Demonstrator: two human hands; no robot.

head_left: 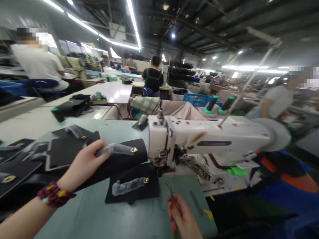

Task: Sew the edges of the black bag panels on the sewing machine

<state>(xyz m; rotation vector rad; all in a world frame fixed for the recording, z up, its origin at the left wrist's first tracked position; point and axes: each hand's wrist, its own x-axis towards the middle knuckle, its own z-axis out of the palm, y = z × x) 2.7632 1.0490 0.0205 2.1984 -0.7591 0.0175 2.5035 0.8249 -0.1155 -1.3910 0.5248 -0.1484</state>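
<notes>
My left hand (88, 162) is closed on a black leather-like panel (134, 154), its thumb and fingers at a plastic-wrapped strip with a gold-coloured metal fitting. Just below lies a second black panel (133, 189) with a similar wrapped strip and fitting, flat on the green tabletop (84, 215). My right hand (183, 215) grips a small pointed metal tool (170, 194) with orange near its handle; whether it is snips or tweezers I cannot tell. A sewing machine (206, 136) stands beyond both hands, its head close to the panels.
More black pieces (22, 166) are piled at the left. A grey strip (196, 203) and yellow scraps (209, 214) lie right of my right hand. Thread spools (211, 104) stand behind the machine. Co-workers (153, 76) sit farther back; a blurred person (276, 99) is at the right.
</notes>
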